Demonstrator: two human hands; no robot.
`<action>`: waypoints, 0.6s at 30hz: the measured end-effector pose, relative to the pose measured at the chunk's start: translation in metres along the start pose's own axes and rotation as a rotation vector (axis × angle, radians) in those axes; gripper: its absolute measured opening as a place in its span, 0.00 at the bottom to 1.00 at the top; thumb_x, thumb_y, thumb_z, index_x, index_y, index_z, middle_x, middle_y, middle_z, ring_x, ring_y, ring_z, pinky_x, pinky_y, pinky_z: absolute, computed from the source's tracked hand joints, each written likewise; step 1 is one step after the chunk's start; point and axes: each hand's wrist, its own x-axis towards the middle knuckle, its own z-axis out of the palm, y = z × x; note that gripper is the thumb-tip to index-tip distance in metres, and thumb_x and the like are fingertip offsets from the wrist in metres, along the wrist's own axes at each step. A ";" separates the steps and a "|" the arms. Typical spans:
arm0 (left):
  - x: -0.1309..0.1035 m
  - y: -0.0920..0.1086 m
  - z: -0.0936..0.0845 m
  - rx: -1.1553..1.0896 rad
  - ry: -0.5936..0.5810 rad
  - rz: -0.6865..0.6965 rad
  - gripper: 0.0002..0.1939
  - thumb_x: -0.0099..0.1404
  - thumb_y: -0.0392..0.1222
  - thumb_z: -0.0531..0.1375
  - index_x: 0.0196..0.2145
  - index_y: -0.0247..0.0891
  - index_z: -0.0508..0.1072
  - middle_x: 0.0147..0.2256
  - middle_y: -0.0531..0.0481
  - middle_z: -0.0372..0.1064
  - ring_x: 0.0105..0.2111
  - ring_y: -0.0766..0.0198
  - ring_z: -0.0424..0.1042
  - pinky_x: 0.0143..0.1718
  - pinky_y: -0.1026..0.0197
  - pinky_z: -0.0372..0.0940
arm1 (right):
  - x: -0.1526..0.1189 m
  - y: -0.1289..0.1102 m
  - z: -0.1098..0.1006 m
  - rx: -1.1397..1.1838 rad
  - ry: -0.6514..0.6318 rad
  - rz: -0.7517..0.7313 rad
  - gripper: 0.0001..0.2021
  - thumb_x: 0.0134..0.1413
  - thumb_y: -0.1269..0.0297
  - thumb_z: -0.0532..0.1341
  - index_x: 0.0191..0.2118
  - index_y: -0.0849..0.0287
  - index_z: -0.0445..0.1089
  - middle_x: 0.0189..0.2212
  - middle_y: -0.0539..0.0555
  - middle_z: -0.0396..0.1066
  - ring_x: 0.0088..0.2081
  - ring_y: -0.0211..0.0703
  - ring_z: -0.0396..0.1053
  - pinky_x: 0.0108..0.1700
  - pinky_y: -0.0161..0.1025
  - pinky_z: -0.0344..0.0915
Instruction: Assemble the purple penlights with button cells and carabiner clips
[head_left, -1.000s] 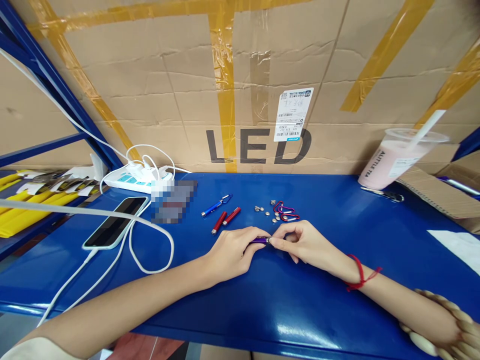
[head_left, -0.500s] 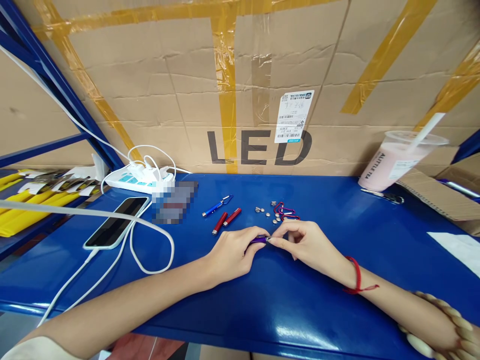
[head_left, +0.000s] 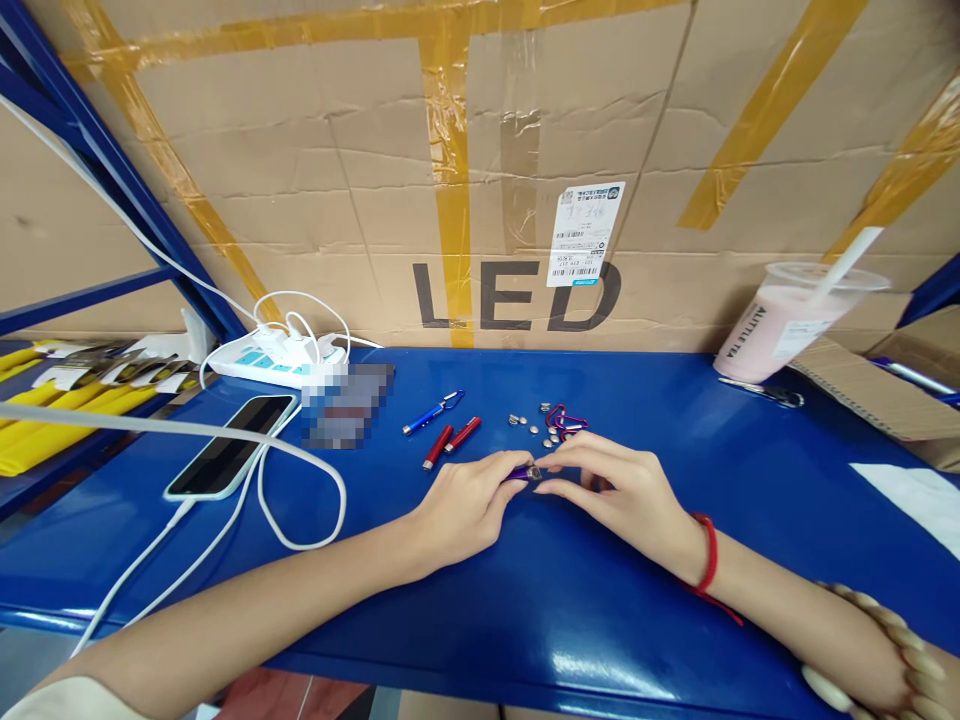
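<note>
My left hand [head_left: 469, 505] is closed around a small purple flashlight [head_left: 517, 474], most of it hidden by the fingers. Its silver end points right. Close to that end is my right hand [head_left: 615, 490], thumb and fingertips apart, with nothing visible between them. Beyond the hands lie several silver button cells [head_left: 534, 430] and some red and purple carabiner clips [head_left: 570, 422]. To their left are two red flashlight tubes [head_left: 438, 448] and a blue flashlight [head_left: 424, 418] with a clip on it.
On the left of the blue table [head_left: 600, 610] are a phone [head_left: 232, 447], white cables and a power strip [head_left: 259, 358]. A drink cup [head_left: 772, 325] and keys [head_left: 765, 392] stand at the right, near white paper [head_left: 911, 500]. A large cardboard box [head_left: 300, 200] walls the back.
My right thumb and fingertips have parted from the flashlight's end and spread. The left hand still holds the flashlight, its silver end now more exposed.
</note>
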 end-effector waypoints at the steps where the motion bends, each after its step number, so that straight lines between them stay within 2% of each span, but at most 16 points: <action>1: 0.000 0.000 0.000 0.008 0.000 -0.002 0.13 0.67 0.36 0.47 0.47 0.35 0.64 0.38 0.47 0.72 0.33 0.60 0.73 0.32 0.62 0.65 | 0.000 0.000 0.000 -0.014 0.001 -0.021 0.07 0.54 0.62 0.61 0.37 0.58 0.73 0.33 0.50 0.70 0.24 0.29 0.65 0.28 0.28 0.62; 5: -0.001 0.001 -0.002 0.027 -0.020 -0.013 0.14 0.66 0.36 0.46 0.47 0.35 0.64 0.34 0.47 0.72 0.30 0.61 0.72 0.30 0.63 0.64 | -0.001 0.003 0.001 -0.076 0.034 -0.081 0.06 0.55 0.65 0.60 0.38 0.58 0.73 0.33 0.50 0.72 0.32 0.34 0.70 0.34 0.28 0.65; 12: 0.000 0.004 -0.004 0.040 -0.076 -0.019 0.14 0.67 0.36 0.45 0.47 0.35 0.64 0.32 0.48 0.71 0.29 0.63 0.71 0.29 0.64 0.63 | -0.001 0.003 0.000 -0.148 0.059 -0.135 0.07 0.57 0.64 0.59 0.36 0.57 0.74 0.32 0.49 0.73 0.31 0.33 0.71 0.32 0.27 0.65; 18: 0.000 0.002 -0.004 0.036 -0.093 -0.012 0.14 0.66 0.36 0.45 0.47 0.35 0.63 0.30 0.48 0.71 0.28 0.63 0.70 0.29 0.64 0.63 | -0.002 0.001 -0.001 -0.140 0.013 -0.094 0.09 0.58 0.62 0.57 0.37 0.57 0.74 0.32 0.51 0.73 0.31 0.35 0.71 0.33 0.29 0.67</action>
